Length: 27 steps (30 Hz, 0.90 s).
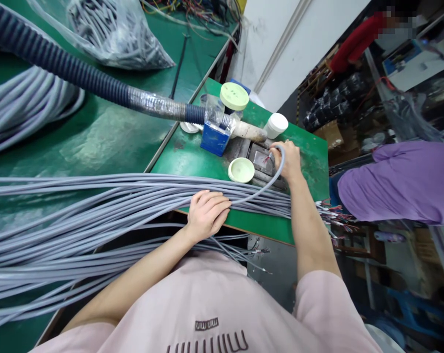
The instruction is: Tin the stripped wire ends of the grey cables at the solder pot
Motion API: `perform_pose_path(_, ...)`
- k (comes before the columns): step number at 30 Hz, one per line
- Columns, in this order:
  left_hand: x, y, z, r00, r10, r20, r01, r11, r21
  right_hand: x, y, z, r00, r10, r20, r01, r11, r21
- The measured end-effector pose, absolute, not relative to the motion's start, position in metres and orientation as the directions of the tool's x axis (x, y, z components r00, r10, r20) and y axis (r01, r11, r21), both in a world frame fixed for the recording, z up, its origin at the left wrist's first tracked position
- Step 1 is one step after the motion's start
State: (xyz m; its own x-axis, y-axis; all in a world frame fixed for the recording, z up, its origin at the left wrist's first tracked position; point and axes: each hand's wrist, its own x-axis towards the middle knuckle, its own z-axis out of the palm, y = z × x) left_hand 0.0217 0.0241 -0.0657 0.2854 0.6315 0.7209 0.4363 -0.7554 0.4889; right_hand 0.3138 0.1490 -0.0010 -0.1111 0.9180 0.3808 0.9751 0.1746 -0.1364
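My right hand point(287, 159) pinches a grey cable point(271, 182) near its stripped end, where thin red wires show. The cable curves up from the bundle, and its wire ends hang over the shiny square surface of what looks like a solder pot point(263, 159). My left hand point(208, 213) lies on the bundle of grey cables point(144, 196), its fingers together and curled over them. The held cable comes out from beside those fingers. A pale green open lid or dish point(241, 170) sits just left of the pot.
A dark ribbed hose point(96, 83) reaches over the green table point(126, 142) to a nozzle beside a blue block point(215, 138). White point(276, 125) and green-lidded point(234, 96) jars stand behind. A bag of cables point(111, 34) lies upper left. A person in purple point(398, 184) is at right.
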Motion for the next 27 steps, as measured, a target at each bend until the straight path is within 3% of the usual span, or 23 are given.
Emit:
perform_pose_path(5, 0.022, 0.024, -0.065, 0.294, 0.646, 0.705, 0.446, -0.745, 0.496, 0.312, 0.149, 0.0, -0.099, 0.93, 0.354, 0.975, 0.163, -0.154)
perform_pose_path(12, 0.019, 0.025, -0.062, 0.322, 0.658, 0.681, 0.421, -0.743, 0.52, 0.275, 0.075, 0.054, -0.163, 0.806, 0.568, 0.931, 0.316, -0.182)
perform_pose_path(17, 0.024, 0.015, -0.045, 0.365, 0.713, 0.599, 0.216, -0.69, 0.69, 0.244, -0.008, 0.071, -0.41, 0.696, 0.589, 0.784, 0.599, -0.162)
perform_pose_path(19, 0.031, 0.006, -0.034, 0.44, 0.73, 0.523, 0.009, -0.586, 0.81, 0.238, -0.032, 0.064, -0.472, 0.67, 0.573, 0.759, 0.639, -0.123)
perform_pose_path(22, 0.043, -0.007, -0.02, 0.6, 0.741, 0.301, -0.186, -0.236, 0.954, 0.232, -0.058, 0.049, -0.524, 0.654, 0.546, 0.76, 0.648, -0.047)
perform_pose_path(25, 0.051, -0.015, -0.013, 0.665, 0.74, 0.1, -0.233, 0.079, 0.969, 0.229, -0.077, 0.037, -0.544, 0.649, 0.532, 0.768, 0.64, 0.006)
perform_pose_path(27, 0.054, -0.017, -0.011, 0.672, 0.739, 0.048, -0.261, 0.176, 0.949, 0.228, -0.086, 0.031, -0.537, 0.646, 0.542, 0.773, 0.634, 0.01)
